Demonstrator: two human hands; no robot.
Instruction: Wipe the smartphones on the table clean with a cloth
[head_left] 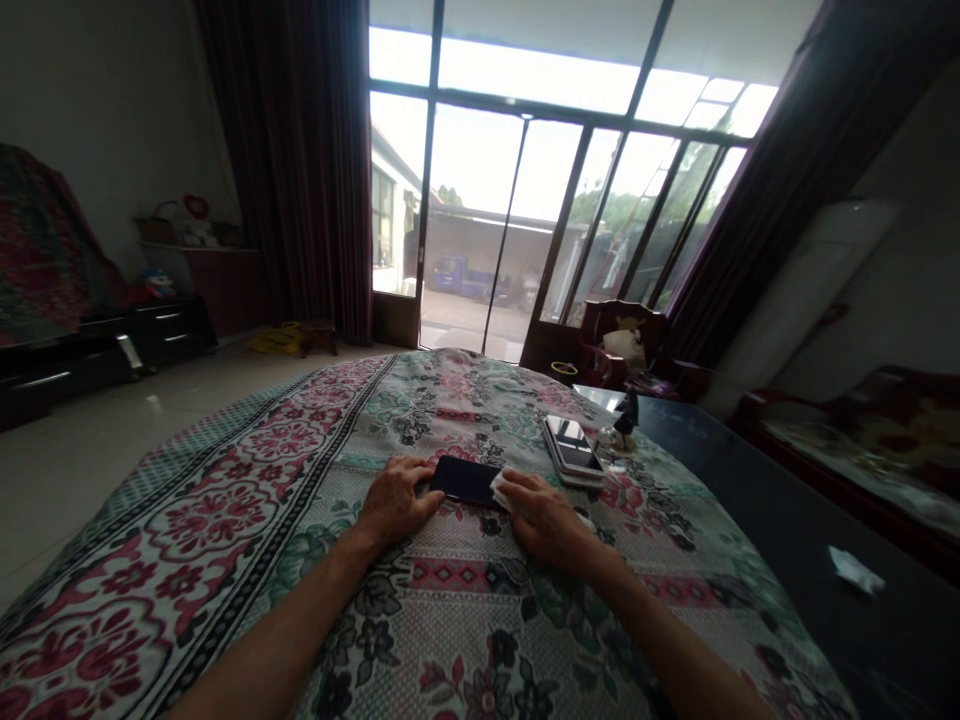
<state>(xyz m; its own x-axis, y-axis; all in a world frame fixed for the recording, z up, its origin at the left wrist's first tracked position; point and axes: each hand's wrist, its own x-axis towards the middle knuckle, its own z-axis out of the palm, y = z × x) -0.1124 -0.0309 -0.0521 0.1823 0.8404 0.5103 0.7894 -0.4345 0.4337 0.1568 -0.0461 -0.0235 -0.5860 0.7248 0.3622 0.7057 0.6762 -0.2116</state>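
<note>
A dark smartphone (466, 480) lies flat, long side across, on the flowered tablecloth (457, 620). My left hand (400, 496) grips its left end between thumb and fingers. Over the right end, my right hand (541, 510) presses a crumpled white tissue (498, 487) against the phone's screen, fingers bent together around it. Part of the tissue is hidden under those fingers. To the right of my hands, a second phone (574, 443) rests on top of a white box.
A small dark figurine (626, 415) on a clear base stands behind the boxed phone. Right of the cloth, a dark tabletop (795, 500) holds another crumpled tissue (856, 570). A wooden armchair (622, 340) and glass doors (480, 240) lie beyond.
</note>
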